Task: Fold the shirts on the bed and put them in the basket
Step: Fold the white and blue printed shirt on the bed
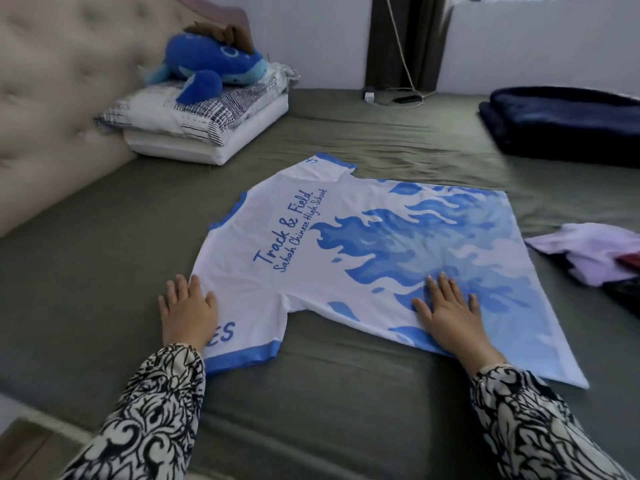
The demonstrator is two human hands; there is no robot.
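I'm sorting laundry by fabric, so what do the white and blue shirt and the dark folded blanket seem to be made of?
The shirt looks like smooth, thin synthetic sports jersey: it lies very flat with a slight sheen and an all-over printed flame pattern, though cotton can't be ruled out. The blanket looks like thick, soft navy fleece or plush: matte, bulky, rounded folds.

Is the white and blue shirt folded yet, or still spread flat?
Spread flat: the shirt lies back up, both sleeves out, left hand and right hand pressing it.

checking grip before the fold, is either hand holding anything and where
Nothing is held. The left hand and right hand lie flat on the white, blue-flamed short-sleeved shirt.
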